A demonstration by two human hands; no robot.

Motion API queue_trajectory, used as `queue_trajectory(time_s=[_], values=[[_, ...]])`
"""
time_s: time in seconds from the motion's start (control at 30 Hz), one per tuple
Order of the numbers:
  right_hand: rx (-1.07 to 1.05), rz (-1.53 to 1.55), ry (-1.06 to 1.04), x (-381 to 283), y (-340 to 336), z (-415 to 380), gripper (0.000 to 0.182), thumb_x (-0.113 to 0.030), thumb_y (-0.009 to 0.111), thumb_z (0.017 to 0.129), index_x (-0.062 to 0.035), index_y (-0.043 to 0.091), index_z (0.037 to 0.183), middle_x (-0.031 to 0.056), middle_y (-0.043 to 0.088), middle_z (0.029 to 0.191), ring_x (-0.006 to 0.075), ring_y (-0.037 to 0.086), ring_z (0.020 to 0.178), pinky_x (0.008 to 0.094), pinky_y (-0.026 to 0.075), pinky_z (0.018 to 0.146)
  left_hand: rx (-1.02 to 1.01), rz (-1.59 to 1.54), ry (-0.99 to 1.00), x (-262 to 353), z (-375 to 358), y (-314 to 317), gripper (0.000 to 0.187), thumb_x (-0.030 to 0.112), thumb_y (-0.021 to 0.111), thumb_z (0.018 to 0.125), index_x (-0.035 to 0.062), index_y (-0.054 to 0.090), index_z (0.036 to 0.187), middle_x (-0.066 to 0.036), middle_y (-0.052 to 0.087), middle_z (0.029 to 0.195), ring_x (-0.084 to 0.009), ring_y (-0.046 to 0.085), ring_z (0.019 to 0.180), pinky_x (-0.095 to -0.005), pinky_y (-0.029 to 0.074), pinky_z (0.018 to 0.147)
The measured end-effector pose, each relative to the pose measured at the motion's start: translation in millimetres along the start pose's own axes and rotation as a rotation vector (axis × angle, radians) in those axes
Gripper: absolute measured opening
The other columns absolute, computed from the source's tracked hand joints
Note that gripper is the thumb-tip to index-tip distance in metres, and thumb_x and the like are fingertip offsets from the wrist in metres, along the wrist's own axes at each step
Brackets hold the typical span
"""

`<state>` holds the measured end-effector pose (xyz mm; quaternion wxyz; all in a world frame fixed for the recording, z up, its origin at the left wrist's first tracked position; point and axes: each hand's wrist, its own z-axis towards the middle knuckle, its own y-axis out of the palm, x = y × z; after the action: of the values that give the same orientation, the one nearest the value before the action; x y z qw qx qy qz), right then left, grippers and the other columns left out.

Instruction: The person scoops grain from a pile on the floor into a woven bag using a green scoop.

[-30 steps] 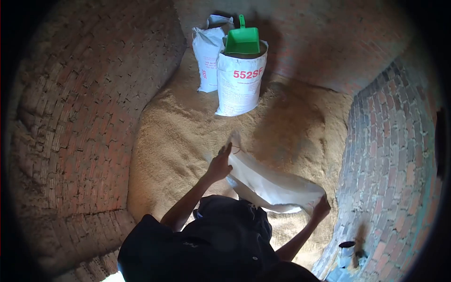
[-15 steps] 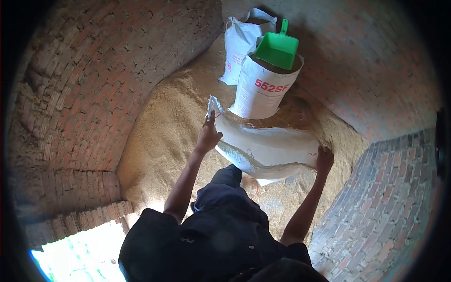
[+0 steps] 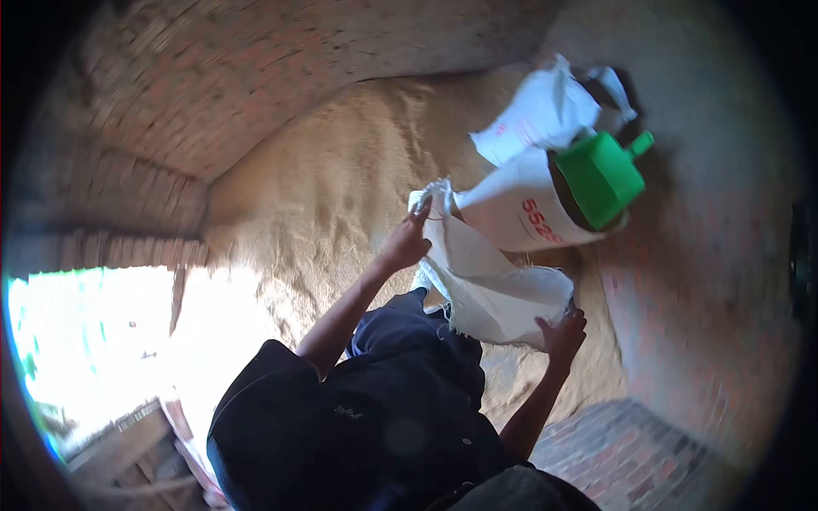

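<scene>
Between my two hands stretches a white woven sack [image 3: 490, 294], its frayed mouth spread and sagging in the middle. My left hand [image 3: 407, 243] is closed on one side of the rim. At the other side my right hand [image 3: 562, 334] grips the edge, thumb on top. Just beyond the held sack stands a filled white sack with red print [image 3: 520, 200]. A green scoop [image 3: 601, 180] lies across its mouth, handle pointing up and right. Inside the held sack I cannot see clearly.
A second white sack [image 3: 545, 111] stands behind the printed one. Brownish loose grain [image 3: 341, 170] is heaped over the floor against the brick wall [image 3: 213, 94]. A bright opening [image 3: 94, 332] lies at the left. Brick paving [image 3: 622, 460] shows at lower right.
My view has turned, so the filled sacks and scoop now appear further right. The held sack has come nearer my body and its mouth gapes more. Both hands keep their grip.
</scene>
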<state>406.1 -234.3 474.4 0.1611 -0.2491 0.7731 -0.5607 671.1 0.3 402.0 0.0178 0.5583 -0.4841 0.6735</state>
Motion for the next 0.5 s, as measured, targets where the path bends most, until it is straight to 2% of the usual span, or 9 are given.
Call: queue_trajectory(time_s=[0.03,0.07,0.17,0.27,0.3,0.33,0.43,0.47,0.5], values=[[0.098,-0.072,-0.066,-9,10,9,0.109,-0.038,0.08,0.051,-0.0103,0.02,0.137,0.016,0.027,0.139,0.0336,0.03,0.125,0.0545,0.032,0.094,0.022,-0.008,0.008,4,-1,-4,0.083,0.0,0.048,0.061,0.0054,0.018,0.138,-0.022,0.03,0.136,-0.0392,0.042,0.114,-0.0432,0.041,0.089],[0.093,-0.085,-0.117,-15,13,22,0.109,-0.038,0.08,0.051,-0.0103,0.02,0.137,0.016,0.027,0.139,0.0336,0.03,0.125,0.0545,0.032,0.094,0.04,-0.018,0.014,9,-5,-7,0.084,0.0,0.048,0.06,0.0053,0.017,0.138,-0.022,0.029,0.137,-0.039,0.043,0.114,-0.0431,0.041,0.089],[0.387,-0.023,-0.423,-59,-10,36,0.114,-0.04,0.078,0.054,-0.0095,0.011,0.141,0.0142,0.018,0.144,0.0369,0.021,0.13,0.0642,0.015,0.099,0.077,0.02,-0.004,31,-15,-18,0.084,-0.001,0.046,0.06,0.0055,0.016,0.138,-0.021,0.026,0.139,-0.0375,0.044,0.113,-0.0433,0.043,0.085],[0.187,-0.029,-0.803,-105,-23,63,0.113,-0.041,0.077,0.055,-0.0095,0.009,0.141,0.0131,0.018,0.144,0.0356,0.019,0.131,0.062,0.012,0.101,0.189,0.003,-0.035,51,-31,-22,0.081,-0.002,0.044,0.063,0.006,0.016,0.139,-0.021,0.027,0.138,-0.0373,0.051,0.104,-0.0433,0.045,0.079],[0.235,-0.131,-0.935,-117,-20,72,0.088,-0.033,0.073,0.064,-0.0093,0.028,0.136,0.0115,0.036,0.136,0.0296,0.034,0.125,0.0589,0.015,0.101,0.162,0.007,-0.098,68,-38,-31,0.081,-0.002,0.045,0.063,0.0067,0.017,0.139,-0.021,0.027,0.138,-0.0379,0.052,0.101,-0.043,0.046,0.077],[0.228,-0.137,-0.99,-123,-8,89,0.088,-0.033,0.073,0.064,-0.0093,0.028,0.136,0.0115,0.036,0.136,0.0296,0.034,0.125,0.0589,0.015,0.101,0.131,0.01,-0.162,80,-44,-35,0.08,-0.002,0.045,0.064,0.0073,0.017,0.139,-0.021,0.028,0.138,-0.0384,0.054,0.098,-0.0427,0.046,0.076],[-0.082,-0.182,-1.269,-147,16,136,0.06,-0.028,0.066,0.071,-0.0101,0.045,0.125,0.0133,0.056,0.114,0.0279,0.053,0.105,0.0518,0.029,0.097,0.305,0.036,-0.301,95,-56,-37,0.076,-0.002,0.047,0.066,0.0131,0.025,0.137,-0.016,0.025,0.14,-0.0365,0.058,0.091,-0.0423,0.047,0.071],[-0.124,-0.074,-1.316,-163,15,135,0.043,-0.026,0.062,0.075,-0.0076,0.052,0.113,0.0149,0.06,0.098,0.0307,0.057,0.091,0.048,0.037,0.087,0.33,0.037,-0.395,101,-65,-44,0.075,-0.002,0.048,0.066,0.0163,0.029,0.137,-0.014,0.025,0.141,-0.0355,0.058,0.089,-0.0421,0.048,0.07],[-0.174,0.035,-1.356,-180,15,128,0.029,-0.023,0.058,0.079,-0.0051,0.059,0.102,0.0165,0.063,0.083,0.0335,0.06,0.077,0.0442,0.046,0.076,0.558,0.107,-0.324,85,-76,-34,0.071,-0.001,0.052,0.069,0.0218,0.035,0.134,-0.01,0.022,0.143,-0.0335,0.059,0.087,-0.0396,0.05,0.07]])
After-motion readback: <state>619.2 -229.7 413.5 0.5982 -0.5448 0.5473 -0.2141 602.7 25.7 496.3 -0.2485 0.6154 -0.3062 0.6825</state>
